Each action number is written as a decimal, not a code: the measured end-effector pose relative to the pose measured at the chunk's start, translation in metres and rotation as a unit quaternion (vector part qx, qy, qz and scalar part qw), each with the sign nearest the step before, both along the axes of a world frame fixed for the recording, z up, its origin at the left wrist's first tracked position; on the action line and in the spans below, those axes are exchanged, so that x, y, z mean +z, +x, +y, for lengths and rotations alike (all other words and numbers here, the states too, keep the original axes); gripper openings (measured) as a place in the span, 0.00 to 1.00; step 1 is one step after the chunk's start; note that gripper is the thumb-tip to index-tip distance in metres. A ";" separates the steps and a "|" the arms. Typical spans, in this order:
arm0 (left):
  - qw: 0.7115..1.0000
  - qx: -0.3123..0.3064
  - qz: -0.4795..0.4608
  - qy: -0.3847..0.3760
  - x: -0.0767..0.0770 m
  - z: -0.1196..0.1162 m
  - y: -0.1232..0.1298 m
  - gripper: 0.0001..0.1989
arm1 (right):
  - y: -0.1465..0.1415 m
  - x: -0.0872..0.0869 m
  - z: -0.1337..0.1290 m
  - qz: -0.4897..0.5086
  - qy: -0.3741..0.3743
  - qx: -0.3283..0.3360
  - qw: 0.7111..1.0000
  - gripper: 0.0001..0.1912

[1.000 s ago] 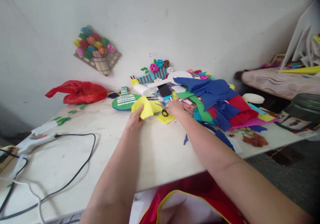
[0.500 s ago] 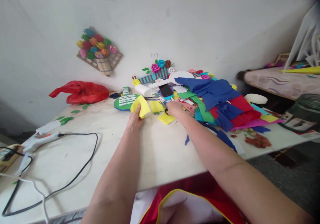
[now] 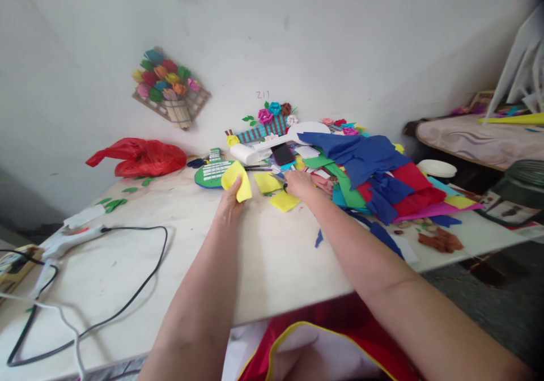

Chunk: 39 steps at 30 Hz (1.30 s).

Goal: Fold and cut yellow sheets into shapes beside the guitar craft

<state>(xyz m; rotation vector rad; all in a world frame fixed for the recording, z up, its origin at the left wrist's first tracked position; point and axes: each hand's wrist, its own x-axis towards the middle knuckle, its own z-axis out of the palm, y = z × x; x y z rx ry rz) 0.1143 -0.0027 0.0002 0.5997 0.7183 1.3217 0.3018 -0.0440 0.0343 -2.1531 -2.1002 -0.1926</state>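
My left hand (image 3: 232,199) is closed on a curled yellow sheet (image 3: 238,181), pinched with the thumb on top. Scissors (image 3: 285,186) are in my right hand (image 3: 298,183), their blades pointing left and partly hard to make out. Just left of the scissors, a yellow piece (image 3: 267,182) lies on the table, and another yellow piece (image 3: 284,201) rests nearer to me. Behind my left hand is a green guitar-shaped craft (image 3: 208,176) with white strips.
A red plastic bag (image 3: 151,157) lies at the back left. A glue gun (image 3: 74,240) with a black cord is on the left. Blue cloth-like sheets (image 3: 352,151), coloured scraps and a phone (image 3: 282,154) are piled right of centre. A glass jar (image 3: 516,191) stands far right.
The yellow sheet in my left hand has tilted slightly and shifted a little left. My right hand stays on the scissors in nearly the same place.
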 end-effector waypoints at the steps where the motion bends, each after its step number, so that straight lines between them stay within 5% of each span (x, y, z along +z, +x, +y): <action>1: 1.000 0.009 -0.013 0.012 0.000 0.000 0.000 0.12 | 0.001 0.000 0.001 0.002 0.000 -0.003 1.000 0.16; 14: 0.995 0.087 -0.053 0.017 -0.001 0.001 -0.002 0.06 | 0.008 -0.003 0.012 0.066 0.014 -0.067 0.995 0.15; 18: 0.993 0.094 -0.072 0.000 -0.001 0.003 -0.003 0.04 | 0.008 -0.009 0.018 0.207 0.038 -0.022 0.977 0.16; 22: 0.988 0.104 -0.112 -0.015 -0.001 0.005 -0.005 0.04 | 0.004 -0.014 0.020 0.448 -0.084 0.128 0.881 0.20; 26: 0.990 0.102 -0.095 -0.016 -0.002 0.007 -0.009 0.04 | 0.000 -0.012 0.012 0.564 -0.181 0.244 0.768 0.22; 30: 0.990 0.083 -0.115 -0.013 -0.004 0.007 -0.013 0.08 | 0.002 -0.009 0.003 0.590 -0.213 0.280 0.726 0.20; 34: 0.986 0.072 -0.147 -0.022 -0.004 0.008 -0.016 0.10 | 0.008 -0.010 0.001 0.595 -0.217 0.258 0.730 0.19; 39: 0.983 0.084 -0.162 -0.035 -0.001 0.007 -0.015 0.09 | 0.016 -0.017 0.005 0.560 -0.177 0.194 0.786 0.24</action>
